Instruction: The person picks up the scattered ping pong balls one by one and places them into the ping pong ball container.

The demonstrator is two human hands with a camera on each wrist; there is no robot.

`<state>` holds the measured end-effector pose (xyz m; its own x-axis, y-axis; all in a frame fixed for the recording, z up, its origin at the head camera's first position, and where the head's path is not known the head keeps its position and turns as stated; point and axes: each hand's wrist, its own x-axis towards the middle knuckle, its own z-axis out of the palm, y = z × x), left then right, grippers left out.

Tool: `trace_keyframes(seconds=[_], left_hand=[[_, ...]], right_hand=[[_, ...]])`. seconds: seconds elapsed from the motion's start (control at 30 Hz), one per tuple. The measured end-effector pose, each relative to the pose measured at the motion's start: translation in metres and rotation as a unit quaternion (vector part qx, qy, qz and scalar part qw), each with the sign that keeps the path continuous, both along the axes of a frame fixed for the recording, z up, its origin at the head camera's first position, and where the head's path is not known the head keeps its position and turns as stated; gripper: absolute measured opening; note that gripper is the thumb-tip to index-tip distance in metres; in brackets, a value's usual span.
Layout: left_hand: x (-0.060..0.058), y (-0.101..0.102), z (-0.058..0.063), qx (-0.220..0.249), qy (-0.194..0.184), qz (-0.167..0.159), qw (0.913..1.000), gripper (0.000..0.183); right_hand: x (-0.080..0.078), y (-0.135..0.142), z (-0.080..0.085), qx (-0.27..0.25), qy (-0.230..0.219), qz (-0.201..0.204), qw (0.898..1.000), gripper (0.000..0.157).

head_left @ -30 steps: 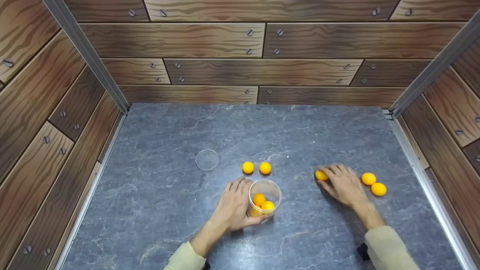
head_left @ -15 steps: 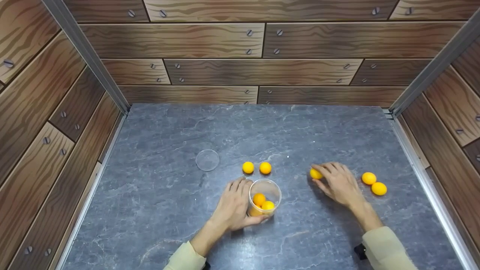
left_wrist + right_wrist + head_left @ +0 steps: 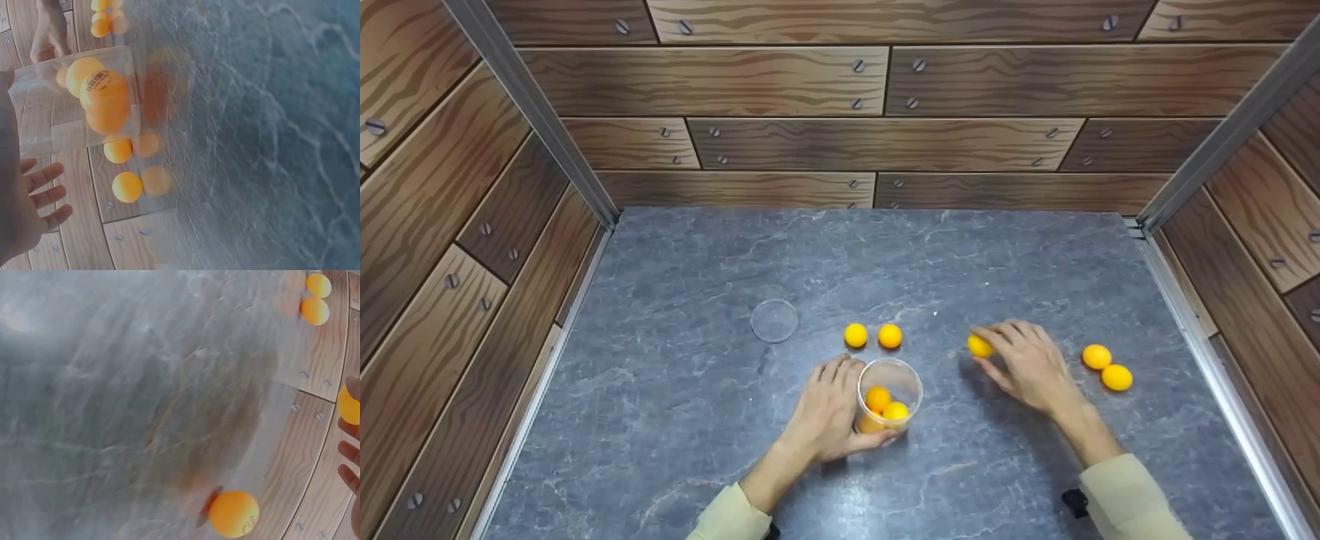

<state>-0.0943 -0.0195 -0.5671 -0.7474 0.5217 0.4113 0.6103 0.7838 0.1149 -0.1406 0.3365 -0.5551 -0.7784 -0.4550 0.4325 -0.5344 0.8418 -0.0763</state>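
My left hand (image 3: 829, 411) grips a clear plastic cup (image 3: 911, 386) from its left side, thumb along the near side. Upright on the table, the cup holds several orange ping-pong balls (image 3: 105, 93); the left wrist view shows printing on one. My right hand (image 3: 1031, 367) pinches another ping-pong ball (image 3: 979, 345) between thumb and fingertips, raised off the table to the right of the cup. That held ball (image 3: 350, 406) is partly cut off at the right wrist view's edge. Just behind the cup lie two loose balls, a left one (image 3: 856, 335) and a right one (image 3: 890, 336).
Two more ping-pong balls (image 3: 1096, 357) lie close together right of my right hand. A clear round lid (image 3: 775, 321) lies flat, left of the loose balls. Wood-patterned walls (image 3: 795, 142) with metal edging enclose the grey marbled table (image 3: 675, 420) at the back and sides.
My right hand has lifted the ping-pong ball and carried it left, toward the cup. The left hand and the cup have stayed in place.
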Motion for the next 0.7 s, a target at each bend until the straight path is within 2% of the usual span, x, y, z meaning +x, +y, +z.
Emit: trace_keyframes(seconds=[0.33, 0.7], left_hand=[[0.000, -0.001, 0.000, -0.007, -0.008, 0.000, 0.9999, 0.101], [0.000, -0.001, 0.002, -0.018, 0.005, 0.000, 0.9998, 0.102]], right_hand=[[0.005, -0.016, 0.016, -0.002, 0.017, 0.012, 1.000, 0.050], [0.011, -0.031, 0.033, -0.017, 0.054, 0.053, 0.997, 0.054]])
